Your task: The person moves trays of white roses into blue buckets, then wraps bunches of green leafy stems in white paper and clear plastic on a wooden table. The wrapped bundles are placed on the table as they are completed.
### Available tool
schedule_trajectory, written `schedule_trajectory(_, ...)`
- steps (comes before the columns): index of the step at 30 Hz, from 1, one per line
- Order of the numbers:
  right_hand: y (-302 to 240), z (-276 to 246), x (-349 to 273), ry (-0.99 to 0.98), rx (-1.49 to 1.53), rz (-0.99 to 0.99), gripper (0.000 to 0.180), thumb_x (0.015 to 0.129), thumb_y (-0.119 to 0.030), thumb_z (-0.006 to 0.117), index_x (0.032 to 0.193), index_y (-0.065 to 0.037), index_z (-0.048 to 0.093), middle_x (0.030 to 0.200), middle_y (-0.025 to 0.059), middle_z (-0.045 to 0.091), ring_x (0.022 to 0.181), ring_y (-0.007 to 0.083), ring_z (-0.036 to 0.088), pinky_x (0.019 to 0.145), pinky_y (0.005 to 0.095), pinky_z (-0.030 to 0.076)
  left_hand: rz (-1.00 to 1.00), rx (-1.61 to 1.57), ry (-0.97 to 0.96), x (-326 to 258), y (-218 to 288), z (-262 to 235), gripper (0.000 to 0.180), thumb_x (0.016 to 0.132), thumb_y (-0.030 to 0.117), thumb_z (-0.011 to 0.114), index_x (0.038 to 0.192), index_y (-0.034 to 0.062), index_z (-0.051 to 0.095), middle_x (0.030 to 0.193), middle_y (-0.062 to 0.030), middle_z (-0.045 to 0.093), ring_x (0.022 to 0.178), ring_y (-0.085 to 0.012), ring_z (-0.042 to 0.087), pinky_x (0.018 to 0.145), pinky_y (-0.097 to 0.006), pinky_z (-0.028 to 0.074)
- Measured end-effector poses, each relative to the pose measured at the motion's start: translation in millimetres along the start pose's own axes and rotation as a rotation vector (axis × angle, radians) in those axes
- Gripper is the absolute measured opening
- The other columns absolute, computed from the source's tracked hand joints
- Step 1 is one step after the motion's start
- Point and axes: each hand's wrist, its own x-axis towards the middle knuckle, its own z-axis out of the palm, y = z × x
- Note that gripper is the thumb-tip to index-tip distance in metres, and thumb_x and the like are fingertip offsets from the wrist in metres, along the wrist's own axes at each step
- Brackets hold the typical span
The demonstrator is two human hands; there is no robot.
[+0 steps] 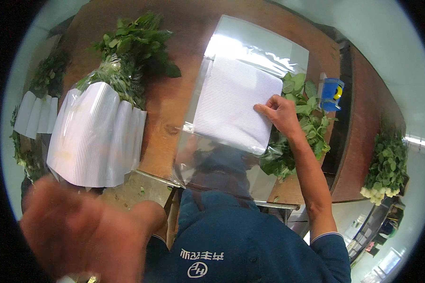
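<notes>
A white sheet of corrugated paper (236, 94) with fine ribs lies on a clear plastic film (257, 33) spread over the wooden table. My right hand (279, 112) is at the sheet's right edge, thumb and fingers closed in a pinch on it. Green leafy stems (311, 120) stick out beside and beneath that hand; their other ends are hidden, and I cannot tell whether they lie under the paper. My left hand (87, 231) is raised close to the camera at the lower left. Motion smears its fingers, and no held thing can be made out.
On the left, bundles wrapped in corrugated paper (97, 137) lie with their foliage (141, 45) pointing away. A blue tape dispenser (332, 94) sits at the table's right edge. Further right, a bunch of pale flowers (380, 192) hangs over another wooden surface (368, 127).
</notes>
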Motion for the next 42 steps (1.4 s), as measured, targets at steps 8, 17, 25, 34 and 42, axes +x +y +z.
schedule_trajectory(8, -0.9, 5.7, -5.5, 0.056, 0.014, -0.018, 0.044, 0.08, -0.037, 0.088, 0.075, 0.002, 0.069, 0.065, 0.0083, 0.065, 0.057, 0.0159, 0.059, 0.053, 0.0329, 0.048, 0.205, -0.106, -0.042, -0.3, 28.0, 11.0, 0.053, 0.102, 0.038, 0.051, 0.141, 0.0029, 0.051, 0.135, -0.0218, 0.058, 0.125, -0.0335, 0.057, 0.114, -0.052, 0.038)
schedule_trajectory(17, -2.9, 6.7, -7.6, 0.063, 0.029, -0.011, 0.034, 0.081, -0.025, 0.09, 0.075, 0.0, 0.067, 0.065, 0.0012, 0.062, 0.059, 0.0082, 0.054, 0.052, 0.0266, 0.044, 0.247, -0.073, 0.019, 7.0, 18.0, 23.4, 0.058, 0.101, 0.043, 0.05, 0.145, 0.0052, 0.049, 0.137, -0.0224, 0.058, 0.126, -0.0346, 0.055, 0.116, -0.055, 0.035)
schedule_trajectory(25, -1.6, 8.3, -9.9, 0.064, 0.06, -0.002, 0.031, 0.082, -0.023, 0.089, 0.077, 0.0, 0.068, 0.068, 0.0006, 0.064, 0.06, 0.0075, 0.054, 0.052, 0.0258, 0.043, 0.26, -0.022, 0.023, -7.3, 17.7, 23.2, 0.062, 0.1, 0.047, 0.049, 0.148, 0.0072, 0.047, 0.138, -0.0228, 0.058, 0.128, -0.0355, 0.054, 0.118, -0.058, 0.032)
schedule_trajectory(34, -1.9, 7.6, -9.6, 0.102, 0.052, -0.026, 0.034, 0.081, -0.025, 0.088, 0.074, 0.001, 0.068, 0.063, 0.0032, 0.063, 0.057, 0.0093, 0.053, 0.053, 0.028, 0.045, 0.339, -0.03, 0.078, -9.4, 9.6, 27.4, 0.067, 0.099, 0.052, 0.049, 0.151, 0.0096, 0.045, 0.14, -0.0234, 0.058, 0.129, -0.0366, 0.053, 0.12, -0.062, 0.029)
schedule_trajectory(42, -4.1, 8.5, -9.1, 0.086, 0.077, -0.011, 0.034, 0.08, -0.023, 0.089, 0.076, 0.003, 0.067, 0.062, 0.0057, 0.062, 0.056, 0.011, 0.053, 0.052, 0.0298, 0.045, 0.037, 0.424, 0.371, -19.1, -50.1, 22.6, 0.055, 0.101, 0.042, 0.05, 0.145, 0.0083, 0.051, 0.132, -0.0194, 0.062, 0.12, -0.0308, 0.057, 0.111, -0.053, 0.035)
